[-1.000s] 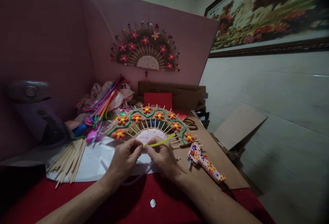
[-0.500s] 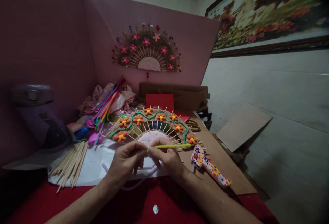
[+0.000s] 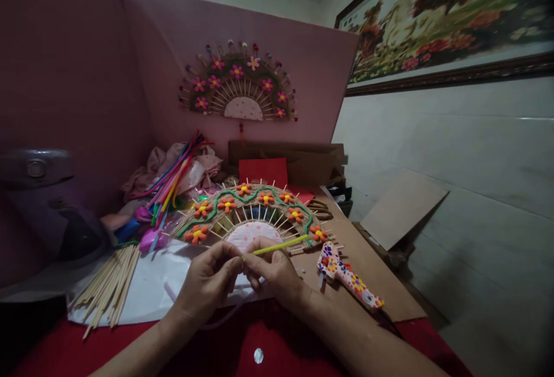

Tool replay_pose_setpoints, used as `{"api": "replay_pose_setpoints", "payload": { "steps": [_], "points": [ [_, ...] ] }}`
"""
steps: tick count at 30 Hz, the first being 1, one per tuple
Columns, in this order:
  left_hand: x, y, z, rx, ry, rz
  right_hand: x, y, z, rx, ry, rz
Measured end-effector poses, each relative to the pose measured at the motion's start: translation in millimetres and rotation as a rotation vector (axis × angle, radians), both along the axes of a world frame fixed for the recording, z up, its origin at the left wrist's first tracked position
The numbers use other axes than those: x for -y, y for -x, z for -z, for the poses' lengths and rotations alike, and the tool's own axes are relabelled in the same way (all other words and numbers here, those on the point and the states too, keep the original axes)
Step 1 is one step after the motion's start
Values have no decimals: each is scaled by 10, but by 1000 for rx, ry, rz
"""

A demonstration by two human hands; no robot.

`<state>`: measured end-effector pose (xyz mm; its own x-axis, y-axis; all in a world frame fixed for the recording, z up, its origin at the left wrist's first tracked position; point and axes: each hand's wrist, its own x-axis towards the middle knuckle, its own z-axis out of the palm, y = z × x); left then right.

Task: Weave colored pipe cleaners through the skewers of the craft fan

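A fuzzy yellow pipe cleaner slants up to the right from between my fingertips. My left hand pinches near its left end, where the fingers hide the tip. Close beside it, my right hand grips the same pipe cleaner between thumb and fingers. Just behind both hands lies a half-round fan of sticks and twine, with orange flowers and a wavy green stem on it. Beneath my hands, a pale purple strip curves over the white sheet, partly hidden.
Wooden sticks lie at left, below a bundle of coloured pipe cleaners. A flower-patterned glue gun rests on cardboard at right. A small silvery disc lies on the red cloth. Another fan hangs behind.
The yellow pipe cleaner has gone from nearly level to tilted, its right end higher. My hands have dropped slightly and stay close together. The whole view has shifted a little.
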<state>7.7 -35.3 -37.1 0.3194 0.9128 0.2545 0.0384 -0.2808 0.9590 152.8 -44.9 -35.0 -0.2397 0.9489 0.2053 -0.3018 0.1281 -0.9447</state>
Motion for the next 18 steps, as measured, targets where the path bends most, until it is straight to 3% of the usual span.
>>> {"api": "replay_pose_setpoints", "payload": {
  "steps": [6, 15, 18],
  "points": [
    [26, -7, 3, -70, -134, 47, 13, 13, 28, -8, -8, 14],
    [27, 10, -78, -111, -98, 52, -6, 8, 41, -20, 8, 7],
    [16, 17, -58, -171, -152, 44, -2, 12, 24, -2, -6, 20]
  ]
}}
